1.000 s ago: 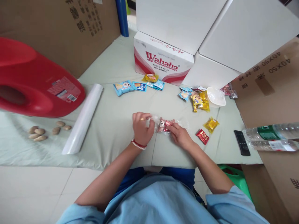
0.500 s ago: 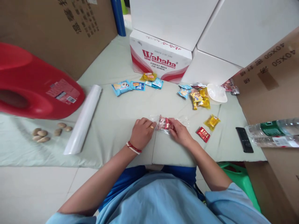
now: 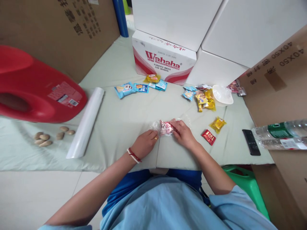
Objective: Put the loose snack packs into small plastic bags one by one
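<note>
A red-and-white snack packet [image 3: 166, 128] with a letter Q lies on the table in front of me, with crinkled clear plastic [image 3: 155, 125] around it. My left hand [image 3: 145, 143] is closed at the plastic's left edge, fingers pinched together. From the right, my right hand [image 3: 184, 134] has its bent fingers on the packet's right end; the fingertips are partly hidden. A small red packet [image 3: 208, 137] and a yellow-wrapped snack [image 3: 217, 125] lie to the right of that hand.
Blue snack packets [image 3: 125, 90] lie before a Wahaha box [image 3: 164, 59]. More snacks surround a white bowl [image 3: 223, 95]. Leftward are a white roll [image 3: 86, 123], a red jug [image 3: 40, 86] and several stones [image 3: 44, 137]. A black remote [image 3: 250, 142] and plastic bottles [image 3: 279, 131] are at right.
My left hand has moved slightly down and left, uncovering more of the clear plastic. The packet's Q side now shows more fully. My right hand has stayed nearly in place.
</note>
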Demonstrator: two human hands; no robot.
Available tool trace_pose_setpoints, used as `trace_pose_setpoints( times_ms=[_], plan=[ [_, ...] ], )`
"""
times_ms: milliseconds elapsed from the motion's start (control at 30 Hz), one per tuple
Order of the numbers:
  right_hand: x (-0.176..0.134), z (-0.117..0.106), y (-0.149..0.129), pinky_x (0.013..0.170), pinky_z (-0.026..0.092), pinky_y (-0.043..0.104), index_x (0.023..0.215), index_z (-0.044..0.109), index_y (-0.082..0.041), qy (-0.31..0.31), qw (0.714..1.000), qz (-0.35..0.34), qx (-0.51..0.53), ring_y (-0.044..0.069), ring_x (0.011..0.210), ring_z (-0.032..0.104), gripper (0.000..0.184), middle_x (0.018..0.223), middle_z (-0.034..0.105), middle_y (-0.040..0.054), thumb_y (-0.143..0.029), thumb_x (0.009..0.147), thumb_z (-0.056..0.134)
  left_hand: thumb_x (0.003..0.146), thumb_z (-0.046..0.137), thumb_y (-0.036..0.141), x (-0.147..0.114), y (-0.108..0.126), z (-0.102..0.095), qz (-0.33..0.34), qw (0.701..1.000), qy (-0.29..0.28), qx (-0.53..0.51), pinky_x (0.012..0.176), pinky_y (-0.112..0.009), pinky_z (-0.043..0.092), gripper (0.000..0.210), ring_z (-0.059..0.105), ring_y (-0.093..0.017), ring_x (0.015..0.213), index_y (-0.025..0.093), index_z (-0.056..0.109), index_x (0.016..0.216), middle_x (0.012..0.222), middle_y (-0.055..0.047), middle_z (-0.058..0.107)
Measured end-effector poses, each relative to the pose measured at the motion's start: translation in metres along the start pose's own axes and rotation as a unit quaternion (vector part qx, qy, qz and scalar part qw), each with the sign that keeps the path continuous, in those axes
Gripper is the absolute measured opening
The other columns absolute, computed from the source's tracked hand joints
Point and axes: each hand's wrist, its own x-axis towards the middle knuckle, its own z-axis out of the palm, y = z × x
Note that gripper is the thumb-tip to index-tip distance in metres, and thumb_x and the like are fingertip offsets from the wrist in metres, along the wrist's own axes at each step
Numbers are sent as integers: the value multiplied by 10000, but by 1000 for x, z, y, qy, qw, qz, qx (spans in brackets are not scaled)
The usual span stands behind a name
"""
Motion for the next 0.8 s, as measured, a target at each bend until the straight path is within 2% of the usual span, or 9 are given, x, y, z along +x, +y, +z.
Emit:
trace_pose_setpoints(
  times_ms=[67, 133, 233, 367, 433, 567, 633, 733, 800],
  plan=[
    [-2, 0, 1, 1102, 542, 475, 1527, 548, -283, -2, 1000, -4, -13, 268, 1291, 600, 591, 1383, 549, 146, -150, 952, 578, 956, 498, 46, 3, 4, -2, -33, 999, -22, -4, 865, -416, 593, 245, 646, -264, 964, 188, 696, 932, 1045, -120, 709],
    [-4, -2, 2, 1140, 516, 510, 1585, 475, -276, -26, 999, -15, -35, 307, 1418, 520, 679, 1578, 406, 175, -223, 935, 664, 912, 534, 71, 6, 9, -5, -53, 998, -33, -16, 905, -432, 587, 193, 625, -285, 1013, 199, 678, 899, 1037, -123, 688],
    [-3, -5, 1, 1115, 531, 537, 1651, 360, -274, -86, 992, 12, -90, 358, 1456, 499, 847, 1718, 261, 181, -311, 895, 741, 833, 573, 121, 8, 13, -6, -73, 996, -21, -38, 972, -479, 565, 225, 597, -315, 1064, 184, 672, 1025, 1103, -139, 662],
    [8, -6, -7, 999, 591, 448, 1613, 438, -260, -99, 981, 72, -153, 320, 1243, 668, 714, 1621, 474, 158, -246, 928, 638, 854, 597, 222, 8, 11, 4, -113, 991, 35, -68, 1030, -539, 528, 552, 568, -355, 1160, 120, 530, 1392, 1277, -195, 607],
    [14, -5, -8, 1007, 581, 424, 1556, 513, -227, -82, 981, 71, -159, 307, 1208, 685, 637, 1528, 577, 156, -228, 927, 612, 893, 602, 254, 12, 10, 9, -140, 987, 42, -66, 1027, -525, 526, 587, 569, -347, 1156, 119, 482, 1451, 1291, -195, 597],
    [18, -3, -4, 1067, 549, 423, 1476, 578, -185, -49, 992, 32, -109, 288, 1243, 668, 573, 1413, 671, 147, -203, 903, 593, 942, 497, 125, 31, 8, 16, -194, 981, 6, -26, 939, -445, 542, 323, 609, -303, 1020, 135, 632, 1235, 1093, -150, 642],
    [16, 1, -2, 1067, 550, 419, 1463, 587, -200, -27, 997, 22, -76, 273, 1223, 676, 565, 1372, 699, 129, -203, 898, 593, 932, 445, 58, 42, 9, 16, -232, 972, -4, -31, 904, -411, 546, 308, 636, -288, 976, 146, 674, 1120, 1015, -137, 650],
    [11, 10, -1, 1049, 566, 421, 1469, 585, -216, 19, 999, 32, -38, 261, 1188, 690, 551, 1348, 712, 120, -223, 918, 587, 879, 461, 31, 53, 10, 17, -294, 950, 17, -100, 874, -383, 558, 371, 672, -272, 950, 161, 688, 1142, 997, -118, 680],
    [7, 16, -1, 1062, 566, 426, 1487, 576, -222, 49, 998, 41, -29, 260, 1215, 681, 548, 1361, 701, 123, -225, 939, 571, 842, 493, 51, 54, 10, 17, -299, 935, 41, -186, 915, -399, 567, 451, 688, -271, 987, 166, 674, 1239, 1032, -112, 707]
  ],
)
